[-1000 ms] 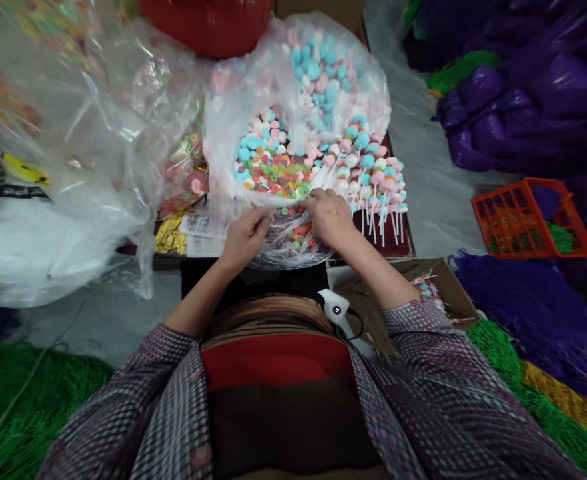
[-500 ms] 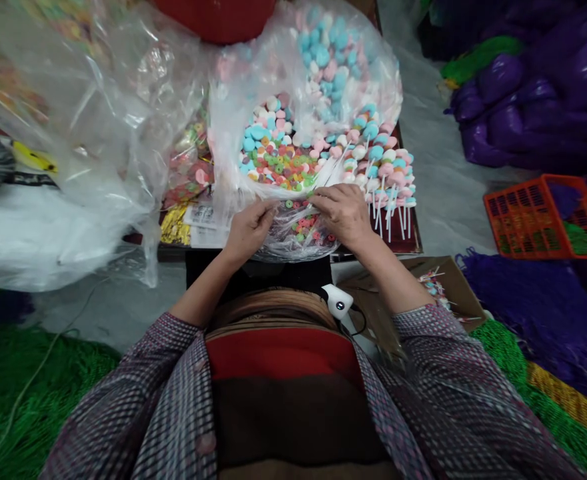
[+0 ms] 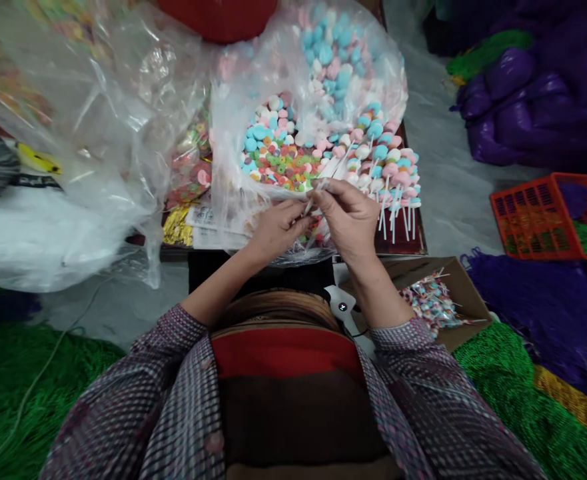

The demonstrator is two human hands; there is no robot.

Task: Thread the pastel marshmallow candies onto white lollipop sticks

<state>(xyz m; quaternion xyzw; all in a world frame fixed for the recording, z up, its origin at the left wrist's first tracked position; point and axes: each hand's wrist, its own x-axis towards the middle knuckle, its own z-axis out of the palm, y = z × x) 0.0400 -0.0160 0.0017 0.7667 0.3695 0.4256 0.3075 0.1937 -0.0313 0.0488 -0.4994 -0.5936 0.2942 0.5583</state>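
My left hand and my right hand meet above the front of a clear plastic bag. A thin white stick runs slantwise between their fingertips. My right fingers pinch its upper part, while my left thumb and fingers close at its lower end. Behind them, the open bag shows ring-shaped gummies in several colours beside blue, pink and white marshmallows. More white sticks lie by my right hand. Finished marshmallow skewers are piled at the table's right side.
A cardboard box of wrapped sweets stands below the table's right edge. An orange crate and purple bundles sit on the floor at right. Large plastic bags cover the left side; a red container stands behind.
My hands have come off the bag's front edge and closer together, now with a white stick between them. My left hand has moved right; my right hand has turned upward.
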